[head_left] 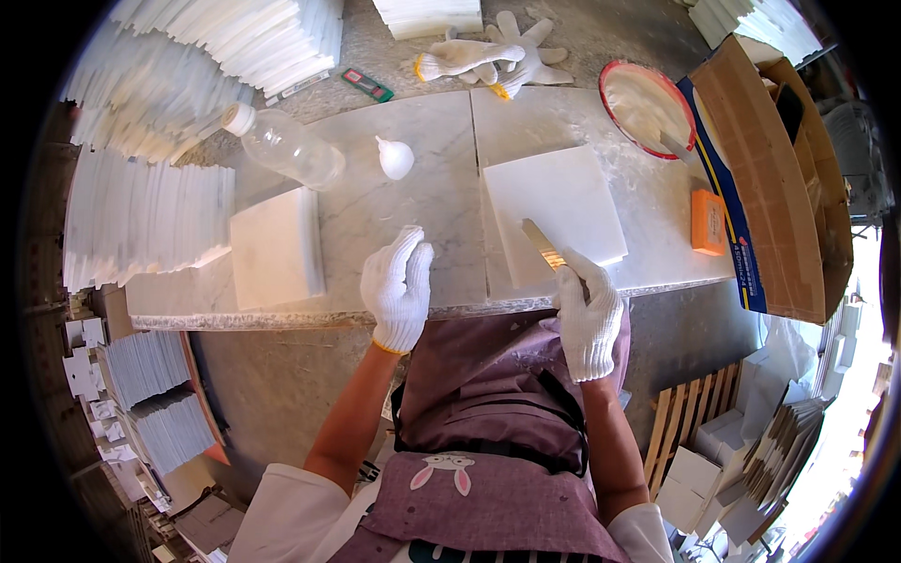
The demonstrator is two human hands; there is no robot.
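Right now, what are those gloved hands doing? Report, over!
White-gloved left hand: nothing seen in it. White-gloved right hand: gripping flat metal blade. Flat white square slab: below blade, contact unclear. Orange rectangular box: right of slab.

lower end of metal blade (542, 244) hidden in right hand (589, 314), upper white stack (428, 18) cut off above

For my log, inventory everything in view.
Flat metal scraper: 1, golden, right hand
Square slabs: 2 piles, white, tabletop
Stone tabletop: 1, grey, centre
Plastic bottle: 1, clear, left
Squeeze bulb: 1, white, centre
Slim tool: 1, green, rear
Knitted gloves: 2, white, rear
Round bowl: 1, red, rear right
Small box: 1, orange, right
Cardboard box: 1, brown, right
Stacked slabs: several, white, mostly left
Background clutter: uncounted, mixed, edges
Apron: 1, purple, torso
Left hand, right hand: 2, white gloved, near edge
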